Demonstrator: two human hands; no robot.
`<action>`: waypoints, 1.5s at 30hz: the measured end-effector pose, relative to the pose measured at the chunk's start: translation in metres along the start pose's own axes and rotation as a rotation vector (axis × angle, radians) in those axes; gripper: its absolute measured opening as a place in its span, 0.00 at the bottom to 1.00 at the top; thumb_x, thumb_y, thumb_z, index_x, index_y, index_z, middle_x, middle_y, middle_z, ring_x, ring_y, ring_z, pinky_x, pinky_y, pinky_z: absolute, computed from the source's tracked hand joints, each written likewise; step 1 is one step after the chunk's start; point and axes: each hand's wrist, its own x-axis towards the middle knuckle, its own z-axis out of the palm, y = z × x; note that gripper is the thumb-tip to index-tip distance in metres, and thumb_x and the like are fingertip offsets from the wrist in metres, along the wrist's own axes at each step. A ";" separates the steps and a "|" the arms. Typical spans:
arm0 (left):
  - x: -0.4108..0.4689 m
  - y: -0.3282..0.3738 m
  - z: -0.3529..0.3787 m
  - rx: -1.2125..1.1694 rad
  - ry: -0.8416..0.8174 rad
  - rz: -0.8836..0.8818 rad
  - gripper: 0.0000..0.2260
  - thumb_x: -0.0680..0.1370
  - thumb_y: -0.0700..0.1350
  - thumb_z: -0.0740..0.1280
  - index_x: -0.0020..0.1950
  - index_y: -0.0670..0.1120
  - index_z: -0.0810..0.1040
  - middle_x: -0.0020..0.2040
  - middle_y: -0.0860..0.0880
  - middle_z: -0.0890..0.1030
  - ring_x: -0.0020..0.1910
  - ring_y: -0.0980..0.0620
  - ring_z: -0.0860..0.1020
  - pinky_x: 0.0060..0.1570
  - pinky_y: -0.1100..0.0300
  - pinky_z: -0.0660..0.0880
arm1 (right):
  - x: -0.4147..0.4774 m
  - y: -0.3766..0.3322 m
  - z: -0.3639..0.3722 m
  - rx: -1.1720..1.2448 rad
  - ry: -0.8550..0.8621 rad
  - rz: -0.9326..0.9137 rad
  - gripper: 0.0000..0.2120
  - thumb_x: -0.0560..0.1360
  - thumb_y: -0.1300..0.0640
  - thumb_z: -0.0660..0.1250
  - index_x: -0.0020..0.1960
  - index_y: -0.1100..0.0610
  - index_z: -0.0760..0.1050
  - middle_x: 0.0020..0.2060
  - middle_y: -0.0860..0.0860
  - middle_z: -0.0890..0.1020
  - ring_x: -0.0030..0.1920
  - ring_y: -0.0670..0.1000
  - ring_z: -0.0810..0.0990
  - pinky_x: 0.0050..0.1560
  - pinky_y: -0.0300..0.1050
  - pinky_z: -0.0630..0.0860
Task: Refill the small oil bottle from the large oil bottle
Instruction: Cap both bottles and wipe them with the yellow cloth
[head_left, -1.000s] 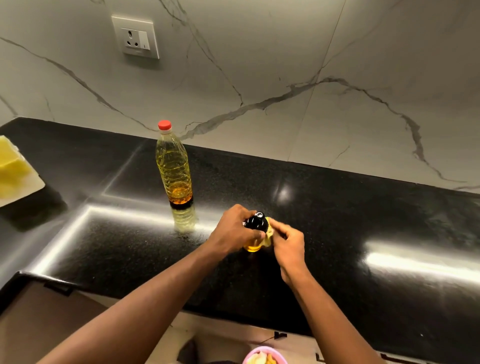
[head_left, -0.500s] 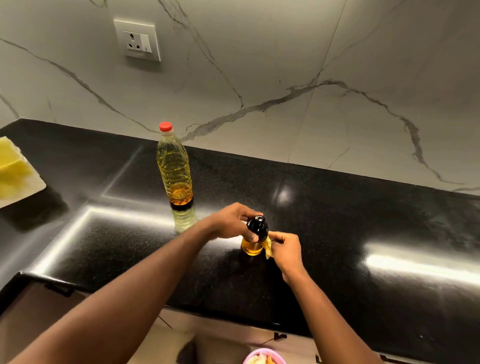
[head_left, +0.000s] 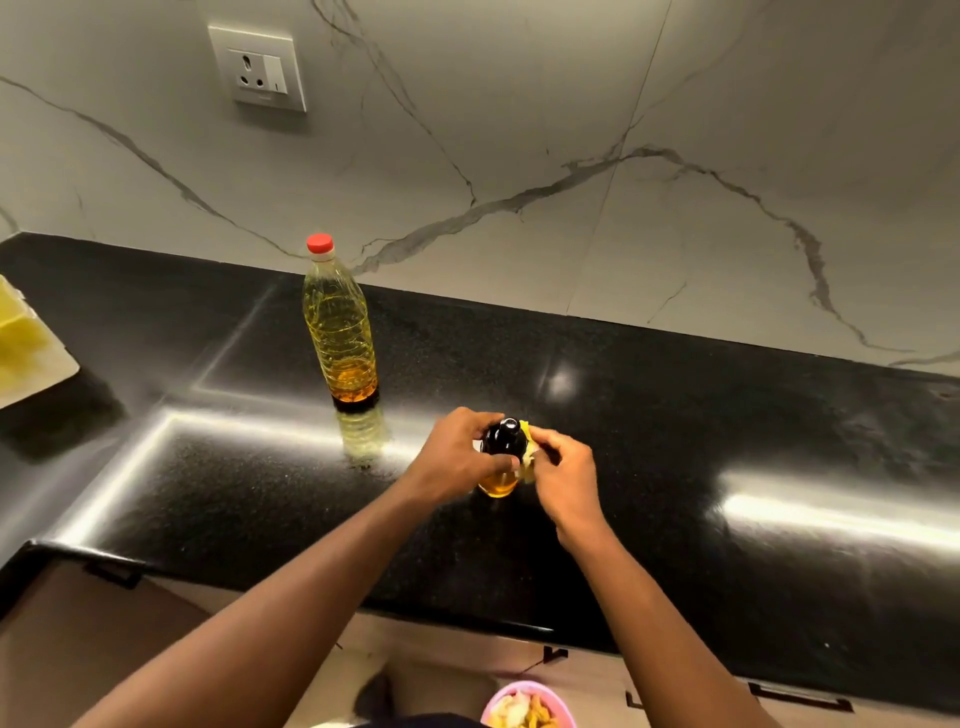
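My left hand (head_left: 457, 457) wraps the small oil bottle (head_left: 501, 470) at centre frame, fingers curled around its dark cap (head_left: 505, 439); amber oil shows below my fingers. My right hand (head_left: 563, 475) pinches a yellow piece (head_left: 527, 447) against the bottle's right side; what it is I cannot tell. The large oil bottle (head_left: 340, 325), red cap (head_left: 319, 242) on, stands upright up and left of my hands, apart from them. The black counter (head_left: 675, 426) lies bare to the right; its front edge runs beneath my forearms. A board (head_left: 31, 364) sits at the left edge.
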 end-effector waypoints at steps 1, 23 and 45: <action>-0.001 0.000 0.000 -0.005 0.018 0.012 0.18 0.73 0.45 0.80 0.62 0.48 0.86 0.46 0.59 0.79 0.53 0.55 0.77 0.53 0.59 0.74 | -0.005 0.001 0.002 -0.042 -0.022 -0.015 0.18 0.80 0.66 0.69 0.67 0.53 0.84 0.59 0.48 0.85 0.59 0.44 0.83 0.65 0.46 0.81; 0.003 -0.005 0.004 0.010 0.001 -0.036 0.16 0.72 0.44 0.80 0.59 0.48 0.87 0.51 0.50 0.82 0.54 0.51 0.80 0.57 0.52 0.79 | -0.005 0.037 0.022 0.019 -0.013 0.249 0.16 0.74 0.70 0.69 0.37 0.53 0.88 0.36 0.56 0.88 0.40 0.56 0.86 0.42 0.52 0.81; 0.014 -0.017 -0.003 -0.032 -0.124 -0.023 0.15 0.72 0.42 0.79 0.59 0.49 0.87 0.55 0.52 0.84 0.58 0.55 0.80 0.60 0.56 0.76 | -0.013 0.031 0.025 -0.131 0.016 0.263 0.12 0.75 0.67 0.70 0.37 0.55 0.88 0.33 0.53 0.87 0.37 0.53 0.87 0.37 0.48 0.83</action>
